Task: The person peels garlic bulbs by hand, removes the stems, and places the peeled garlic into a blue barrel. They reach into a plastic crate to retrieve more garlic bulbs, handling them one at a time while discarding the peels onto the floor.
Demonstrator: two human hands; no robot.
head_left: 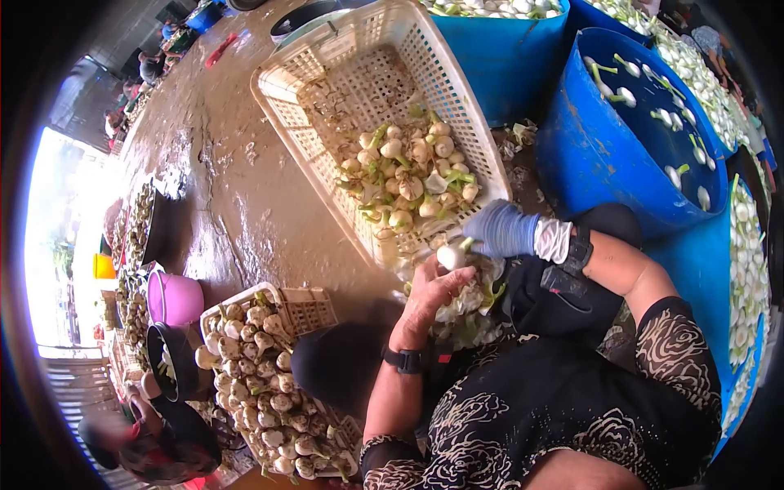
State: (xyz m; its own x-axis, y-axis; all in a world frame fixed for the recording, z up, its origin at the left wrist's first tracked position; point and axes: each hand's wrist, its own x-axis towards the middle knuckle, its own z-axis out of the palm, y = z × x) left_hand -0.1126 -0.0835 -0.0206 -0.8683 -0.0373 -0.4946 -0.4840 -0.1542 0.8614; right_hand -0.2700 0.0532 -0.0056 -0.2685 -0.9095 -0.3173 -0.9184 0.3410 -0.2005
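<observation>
A smooth white garlic bulb [450, 257] with a short green stem is between my two hands. My left hand [433, 287], bare, has its fingers closed around the bulb from below. My right hand [500, 229] wears a bluish-grey glove, and its curled fingertips meet the green stem; the undersides of those fingers are hidden. Just beyond my hands, a cream plastic crate [483, 135] is tilted on the floor with a heap of unpeeled garlic bulbs [408, 167] at its near end. Beneath my hands lies a pile of peeled skins and leaves [469, 314].
On the right stands a blue tub [572, 147] of water with floating white bulbs. Another blue tub [482, 65], full of bulbs, stands behind it. A second crate [306, 309] heaped with garlic is at left, near a pink bucket [175, 300] and a seated person [155, 441]. The floor [212, 196] is wet.
</observation>
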